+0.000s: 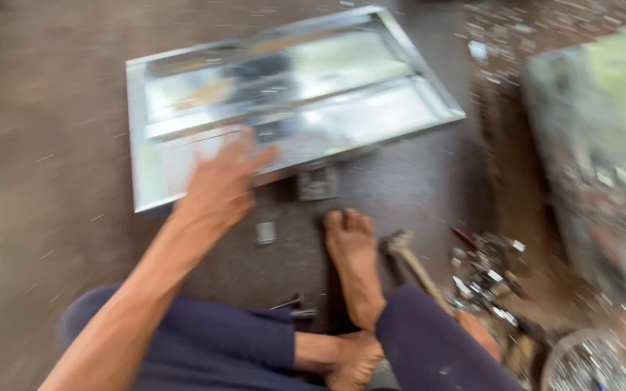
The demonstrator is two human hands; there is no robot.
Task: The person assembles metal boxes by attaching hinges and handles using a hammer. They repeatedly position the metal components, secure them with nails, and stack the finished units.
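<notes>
1. We see everything smeared by motion blur, so fine detail is hard to make out.
2. Our left hand [222, 181] reaches out toward twelve o'clock with the fingers loosely spread and nothing in them; it lies over the near edge of a shiny metal tray [291, 94] on the floor, though the blur hides whether it touches.
3. The tray is shallow and rectangular, turned slightly, with raised rims; a dark reflection sits in its middle.
4. Our right hand [481, 334] shows only partly at about five o'clock, behind the right knee. It seems closed on the wooden handle of a hammer [411, 257], whose head points to about eleven o'clock beside our bare foot [355, 264].
5. A small flat metal plate [317, 182] lies just under the tray's near edge, and a small metal block [266, 232] lies at seven o'clock from it.
6. At three o'clock from the foot sits a heap of small metal bits [487, 271], too blurred to sort.
7. A large object at the right edge is cut off and unreadable.
</notes>
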